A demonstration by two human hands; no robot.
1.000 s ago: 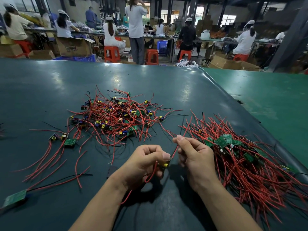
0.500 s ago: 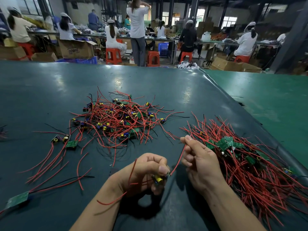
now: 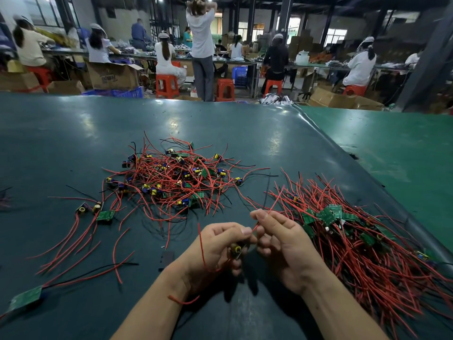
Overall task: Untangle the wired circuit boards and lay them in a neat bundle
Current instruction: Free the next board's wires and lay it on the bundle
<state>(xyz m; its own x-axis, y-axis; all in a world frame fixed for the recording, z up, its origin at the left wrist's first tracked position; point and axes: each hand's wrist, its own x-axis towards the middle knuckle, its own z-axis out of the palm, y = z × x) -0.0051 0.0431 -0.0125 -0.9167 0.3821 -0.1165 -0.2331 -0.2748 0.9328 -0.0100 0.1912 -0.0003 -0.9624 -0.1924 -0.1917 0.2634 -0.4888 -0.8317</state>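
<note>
I've got one wired circuit board [image 3: 237, 250] up off the surface [image 3: 73, 133], held in my left hand [image 3: 218, 251]: fingers curled round it, thumb on top, yellow capacitor facing me. That pins the board so its leads can be drawn straight. Right hand [image 3: 284, 244] pinches one red lead [image 3: 266, 215] between thumb and forefinger, just right of the left fingertips; the lead runs up and away past them. A second red lead [image 3: 202, 249] loops over the back of my left hand, probably slack from the same board.

Tangled pile [image 3: 176, 177] sits well beyond both sets of fingers, unsorted. Neat bundle [image 3: 355, 241] lies just right of my right fingers, wires roughly parallel, so the drop is likely short.

Writing: only a cardboard box [image 3: 112, 74] far behind, print appears mirrored, can't read it reliably. Nothing legible on the boards.
</note>
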